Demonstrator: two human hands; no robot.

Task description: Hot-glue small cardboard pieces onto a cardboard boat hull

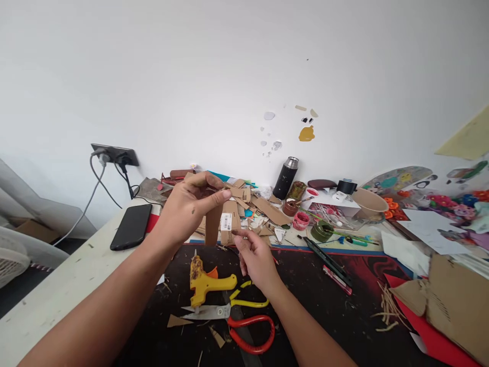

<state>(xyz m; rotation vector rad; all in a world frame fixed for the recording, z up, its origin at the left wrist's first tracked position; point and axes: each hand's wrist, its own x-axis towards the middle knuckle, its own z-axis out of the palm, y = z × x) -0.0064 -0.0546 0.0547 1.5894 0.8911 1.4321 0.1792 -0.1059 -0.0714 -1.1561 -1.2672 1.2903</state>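
Observation:
My left hand (pixel 194 204) is raised over the back edge of the dark mat, its thumb and fingers closed on a brown cardboard strip (pixel 214 224) that hangs down. Just to the right, my right hand (pixel 255 255) has loosely bent fingers and nothing visible in them. Its fingertips are near a cardboard piece with a barcode label (pixel 226 221); whether they touch it I cannot tell. Below the hands lie a yellow glue gun (pixel 208 285) and scissors (pixel 254 326) with red and yellow handles, the blades by the gun's handle end.
Cardboard scraps (pixel 267 209) are heaped at the back. A black flask (pixel 286 178), paint jars (pixel 301 220) and a bowl (pixel 370 201) stand along the wall. A phone (pixel 131 227) lies left, a green cutter (pixel 327 261) right. Cardboard sheets (pixel 458 306) fill the right edge.

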